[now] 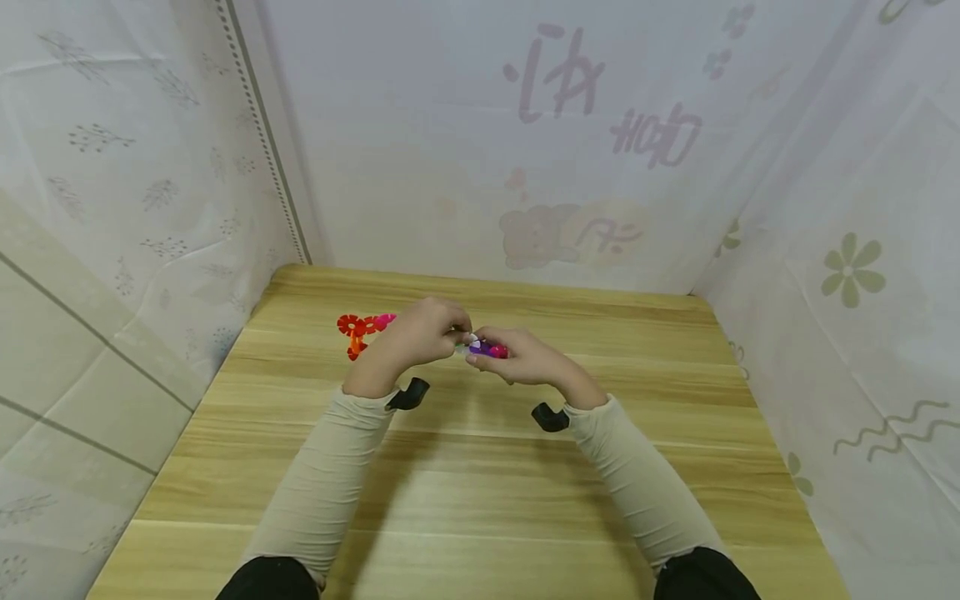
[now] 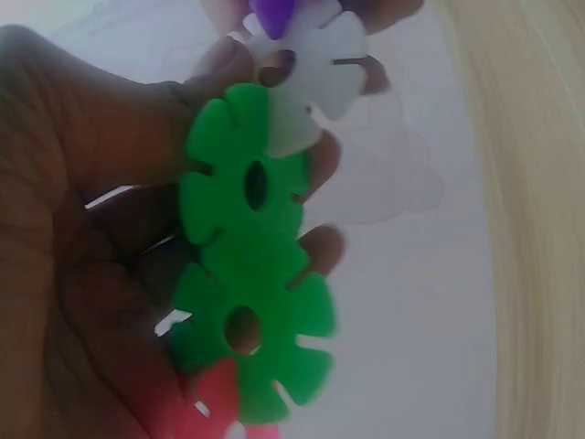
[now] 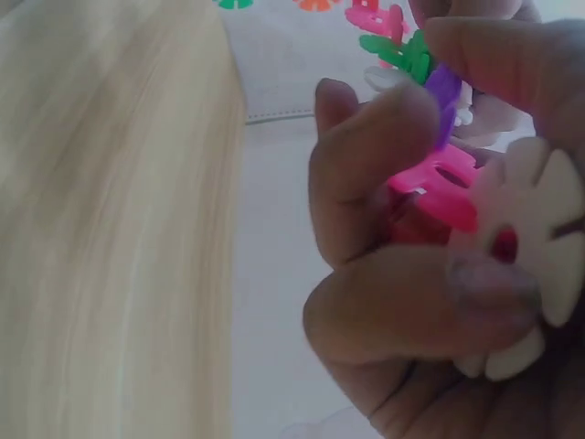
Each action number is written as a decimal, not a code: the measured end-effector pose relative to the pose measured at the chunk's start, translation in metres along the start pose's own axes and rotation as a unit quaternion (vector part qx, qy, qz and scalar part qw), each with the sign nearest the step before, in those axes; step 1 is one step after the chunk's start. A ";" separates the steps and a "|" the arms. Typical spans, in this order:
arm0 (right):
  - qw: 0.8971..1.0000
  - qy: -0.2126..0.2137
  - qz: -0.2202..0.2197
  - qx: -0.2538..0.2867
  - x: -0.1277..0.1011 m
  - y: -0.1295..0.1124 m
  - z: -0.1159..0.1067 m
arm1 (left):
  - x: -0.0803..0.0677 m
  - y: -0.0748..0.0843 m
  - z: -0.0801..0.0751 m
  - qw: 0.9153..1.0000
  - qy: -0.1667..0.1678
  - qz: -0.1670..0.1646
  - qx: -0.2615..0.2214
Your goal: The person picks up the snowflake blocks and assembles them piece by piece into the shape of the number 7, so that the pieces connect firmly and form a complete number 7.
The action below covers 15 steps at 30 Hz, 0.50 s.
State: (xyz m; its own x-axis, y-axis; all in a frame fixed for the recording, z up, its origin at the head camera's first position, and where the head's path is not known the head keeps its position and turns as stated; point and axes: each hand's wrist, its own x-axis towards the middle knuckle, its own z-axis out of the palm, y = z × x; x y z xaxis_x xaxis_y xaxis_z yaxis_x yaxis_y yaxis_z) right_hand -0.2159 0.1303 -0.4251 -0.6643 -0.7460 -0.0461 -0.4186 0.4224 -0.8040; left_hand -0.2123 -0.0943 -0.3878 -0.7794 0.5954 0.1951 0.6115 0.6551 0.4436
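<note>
- Green plastic snowflake discs (image 2: 251,265), two of them slotted edge to edge, lie against the fingers of your left hand (image 1: 423,332); your fingers curl round behind them and hold them.
- A white disc (image 2: 315,78) joins the upper green one at your left fingertips, and a purple piece (image 2: 272,14) sits just beyond it, at the top edge of the left wrist view.
- Your right hand (image 1: 525,358) is closed on the other end of the same chain: a fingertip presses on a cream-white disc (image 3: 530,256) in its grip, and a pink disc (image 3: 439,187) is pinched between the fingers just above it.
- Past your right fingertips the chain runs on through a purple disc (image 3: 443,91) to green and pink pieces.
- Both hands meet knuckle to knuckle above the wooden table (image 1: 480,500), the chain between them.
- A small cluster of red and orange discs (image 1: 355,332) lies on the table just beyond your left hand, apart from it.
</note>
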 end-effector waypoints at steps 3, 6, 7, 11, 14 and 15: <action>1.000 0.010 -0.001 0.022 -0.001 0.003 0.002 | -0.001 -0.001 0.001 1.000 0.013 0.014 0.005; 0.999 0.023 0.001 0.041 0.000 0.007 0.006 | -0.001 -0.001 0.002 0.999 0.026 0.025 0.013; 0.998 0.026 0.003 0.050 0.000 0.008 0.008 | -0.001 0.000 0.002 0.999 0.029 0.025 0.016; 0.995 0.040 0.004 0.087 0.001 0.015 0.014 | -0.002 0.003 0.002 0.998 0.041 0.029 0.031; 0.992 0.052 -0.014 0.111 0.000 0.019 0.018 | -0.001 0.004 0.002 0.996 0.058 0.047 0.047; 0.991 0.056 -0.023 0.117 0.000 0.020 0.019 | 0.000 0.005 0.002 0.995 0.065 0.054 0.053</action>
State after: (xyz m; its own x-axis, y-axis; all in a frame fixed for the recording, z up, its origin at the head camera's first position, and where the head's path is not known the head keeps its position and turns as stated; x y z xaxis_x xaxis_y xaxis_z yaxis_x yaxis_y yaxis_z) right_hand -0.2128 0.1287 -0.4530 -0.7184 -0.6939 0.0492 -0.3035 0.2490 -0.9197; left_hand -0.2089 -0.0906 -0.3874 -0.7149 0.6041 0.3521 0.6985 0.6400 0.3203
